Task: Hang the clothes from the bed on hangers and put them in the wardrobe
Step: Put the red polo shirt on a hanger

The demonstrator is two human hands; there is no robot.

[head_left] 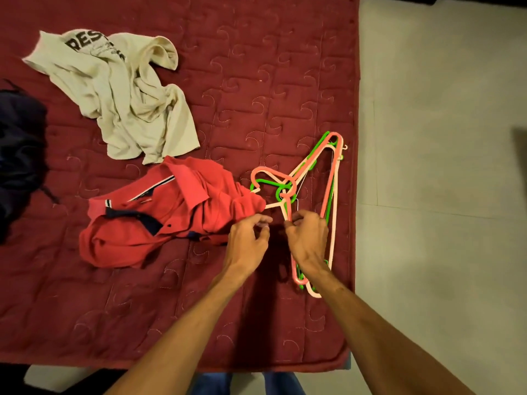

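Note:
A stack of plastic hangers (330,178), pink, green and white, lies near the right edge of the maroon bed (256,67). My right hand (309,238) rests on the stack and pinches a pink hanger arm just below the hooks. My left hand (248,243) hovers beside it with fingers loosely curled, at the edge of a crumpled red polo shirt (159,218). One white hanger arm reaches under that shirt. A cream T-shirt (125,98) with dark lettering lies crumpled further back on the left.
A dark garment (20,143) lies at the bed's left edge. Pale tiled floor (442,166) runs along the right of the bed. The bed's front edge is close to my legs.

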